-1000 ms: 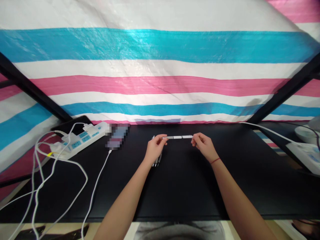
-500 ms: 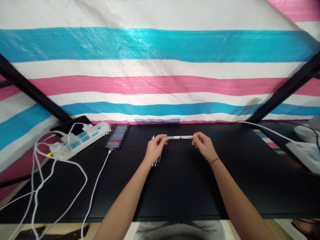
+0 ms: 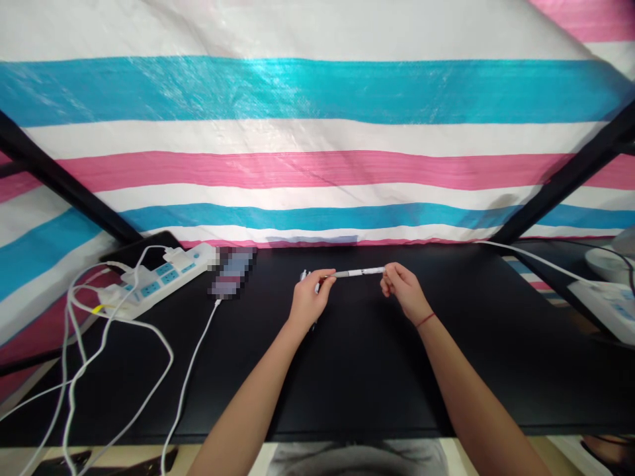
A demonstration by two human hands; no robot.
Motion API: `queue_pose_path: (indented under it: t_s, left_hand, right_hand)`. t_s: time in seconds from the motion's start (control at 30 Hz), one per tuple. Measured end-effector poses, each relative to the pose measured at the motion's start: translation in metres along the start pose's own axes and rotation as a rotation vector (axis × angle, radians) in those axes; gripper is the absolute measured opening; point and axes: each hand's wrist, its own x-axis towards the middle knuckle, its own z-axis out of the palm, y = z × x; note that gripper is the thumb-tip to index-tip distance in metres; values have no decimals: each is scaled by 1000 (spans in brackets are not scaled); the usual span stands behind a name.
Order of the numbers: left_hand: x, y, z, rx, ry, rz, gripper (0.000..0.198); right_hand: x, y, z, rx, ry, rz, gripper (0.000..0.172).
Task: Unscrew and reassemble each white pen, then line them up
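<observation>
Head view: the white-and-grey pen (image 3: 364, 272) spans the gap between the left hand (image 3: 310, 294) and the right hand (image 3: 404, 289), each gripping one end in a fingertip pinch; if either pinch slackens, it could drop onto the desk (image 3: 372, 370) below. What look like more pens (image 3: 304, 274) show partly hidden beneath the left hand, and a sideways sweep of it might scatter them. Both forearms (image 3: 265, 383) angle forward and inward, the right hand's remaining fingers curled.
</observation>
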Motion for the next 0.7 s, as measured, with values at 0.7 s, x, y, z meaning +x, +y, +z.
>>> queue_pose_path:
  t_s: [0.7]
  left_hand:
    - [-28, 15, 46, -559, -391, -398, 21]
  right_hand:
    - [1, -11, -3, 235, 62, 67, 41]
